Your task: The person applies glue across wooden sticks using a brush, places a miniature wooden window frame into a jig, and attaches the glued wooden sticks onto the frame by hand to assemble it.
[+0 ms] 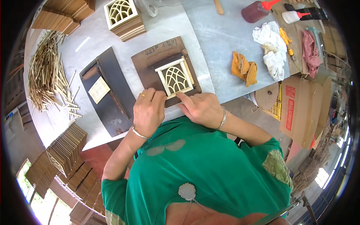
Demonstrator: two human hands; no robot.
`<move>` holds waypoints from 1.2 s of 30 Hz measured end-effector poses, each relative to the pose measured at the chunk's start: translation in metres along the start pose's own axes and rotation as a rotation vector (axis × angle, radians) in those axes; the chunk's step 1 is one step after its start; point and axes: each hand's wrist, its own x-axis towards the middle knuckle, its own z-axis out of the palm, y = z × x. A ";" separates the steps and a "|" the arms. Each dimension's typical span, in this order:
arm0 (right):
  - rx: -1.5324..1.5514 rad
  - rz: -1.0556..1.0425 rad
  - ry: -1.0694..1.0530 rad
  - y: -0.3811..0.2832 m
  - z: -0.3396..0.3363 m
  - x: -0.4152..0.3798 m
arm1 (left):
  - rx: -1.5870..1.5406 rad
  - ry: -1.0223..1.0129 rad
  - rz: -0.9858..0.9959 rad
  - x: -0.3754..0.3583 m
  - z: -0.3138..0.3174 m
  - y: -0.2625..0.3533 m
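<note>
A pale wooden lattice panel [174, 77] with curved openwork lies in a dark wooden jig board [144, 67] with handwriting along its top. Thin wooden strips border the panel. My left hand [149, 108] is closed at the panel's lower left corner, thumb and fingers pressed together on the bottom wooden strip [177, 94]. At that strip's right part, my right hand [202, 108] pinches with its thumb and forefinger. My fingertips hide parts of the bottom edge.
Loose wooden sticks [45, 71] lie left of a dark board [108, 93] bearing a paper note [99, 90]. Stacked lattice panels [125, 18] stand behind. Rightward are an orange cloth [243, 69], white rags [273, 48], a red-capped bottle [257, 12] and a cardboard box [303, 108].
</note>
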 end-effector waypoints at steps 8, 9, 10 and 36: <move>-0.005 -0.005 -0.030 0.003 -0.005 0.001 | 0.036 0.066 0.116 -0.012 0.005 0.012; 0.002 -0.002 -0.037 0.004 -0.007 0.000 | 0.038 0.064 0.115 -0.012 0.005 0.013; 0.004 -0.001 -0.036 0.006 -0.008 -0.001 | 0.048 0.062 0.115 -0.011 0.005 0.014; -0.063 -0.001 -0.067 0.024 -0.027 -0.007 | -0.176 -0.017 0.086 -0.008 -0.003 0.001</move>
